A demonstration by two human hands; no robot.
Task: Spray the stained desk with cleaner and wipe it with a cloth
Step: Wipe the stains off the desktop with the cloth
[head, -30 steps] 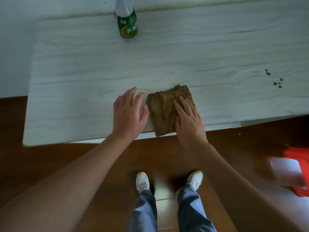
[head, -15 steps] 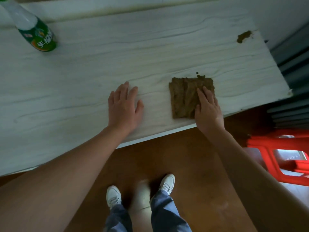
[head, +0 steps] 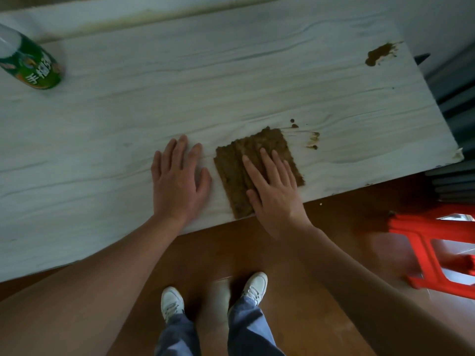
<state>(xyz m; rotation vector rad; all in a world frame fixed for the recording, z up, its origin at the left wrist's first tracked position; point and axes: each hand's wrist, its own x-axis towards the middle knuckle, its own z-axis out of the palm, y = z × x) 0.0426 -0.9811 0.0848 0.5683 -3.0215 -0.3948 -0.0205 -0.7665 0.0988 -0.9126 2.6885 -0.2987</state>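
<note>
Your right hand [head: 276,191] lies flat on the cloth [head: 231,176], fingers [head: 268,163] straight and spread. It presses the cloth to the bench [head: 231,86] near the front edge and grips nothing. Your left hand [head: 178,181] lies flat on bare bench just beside the cloth, its fingers released too, bracing you.

Brown streaks [head: 312,140] sit just past the cloth's far right corner, smeared thin. To lift them rather than spread them, I'd push the cloth right over that patch. Put weight through the palm as well as the fingertips, then draw back in overlapping strokes. The cloth is brown all over, and I cannot tell whether that is dirt or dye; turning it to a fresher face may help.

A larger stain [head: 380,53] sits near the far right corner, well apart from the cloth, so expect to lean or step to reach it. The bottle [head: 30,65] stands at the far left, well away from both hands. Fetch it if the marks look dry. Mind the red stool [head: 431,242] on your right.
</note>
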